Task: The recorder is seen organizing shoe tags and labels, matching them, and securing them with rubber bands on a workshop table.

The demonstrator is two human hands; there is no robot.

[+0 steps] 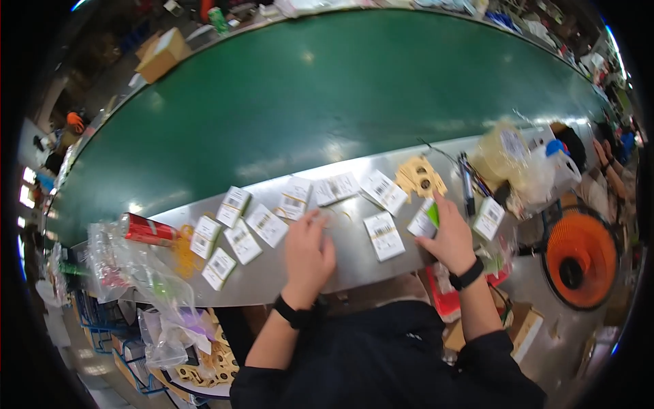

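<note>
My right hand (449, 235) grips a small white box with a green side (424, 219), thumb on its near edge. My left hand (308, 253) hovers over the metal ledge with loosely bent fingers, slightly blurred; nothing shows in it. A thin yellow rubber band (348, 215) lies just right of its fingertips. Between my hands sits another white labelled box (383, 236). Several more such boxes (267, 225) are spread to the left and along the far side of the ledge. Beyond my right hand lie tan cut-out pieces (419, 177).
A green belt surface (327, 95) stretches behind the metal ledge (327, 266). At left are a red can (148, 230), a heap of yellow rubber bands (185, 252) and clear plastic bags (136, 266). Pens (467, 184), a tape roll (507, 146) and an orange fan (579, 259) are at right.
</note>
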